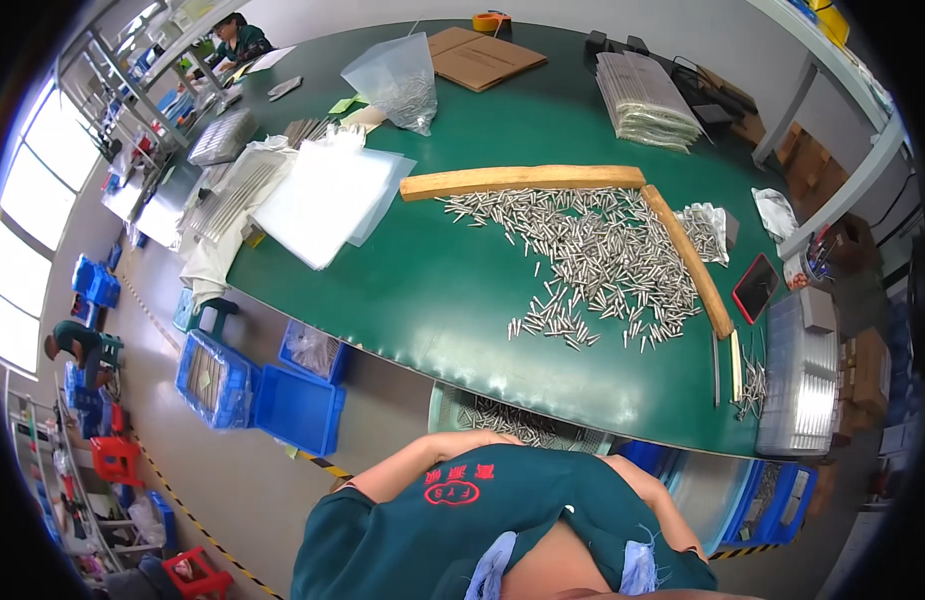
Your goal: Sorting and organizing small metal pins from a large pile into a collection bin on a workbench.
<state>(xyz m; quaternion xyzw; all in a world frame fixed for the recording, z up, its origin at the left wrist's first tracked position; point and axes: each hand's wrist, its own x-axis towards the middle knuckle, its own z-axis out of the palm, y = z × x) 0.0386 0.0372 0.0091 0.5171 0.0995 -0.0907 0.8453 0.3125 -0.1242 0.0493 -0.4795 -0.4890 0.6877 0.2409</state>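
My hands: neither is in sight; both arms bend back toward my body below the table edge, so I cannot tell whether my fingers are released, clenched or grasping anything.
My arms: bare elbows stick out on either side of my green shirt point(502, 530) at the bottom of the view.
Metal pins point(592, 255): a wide loose scatter of small silver pins lies on the green table point(422, 290), straight ahead of me and well apart from my arms.
Wooden strips point(522, 181): one long strip lies along the far side of the pins, and a second point(688, 260) runs down their right side; the two meet at a corner and fence the pile in.
Basket point(512, 420): a mesh basket holding more pins sits just below the near table edge, closest to my body.
Clear trays point(797, 385): stacked at the right end of the table, with a few pins beside them.
Plastic sheets point(327, 195): a pale stack lies to the left of the pins.
Blue crates point(297, 405): on the floor to my left.
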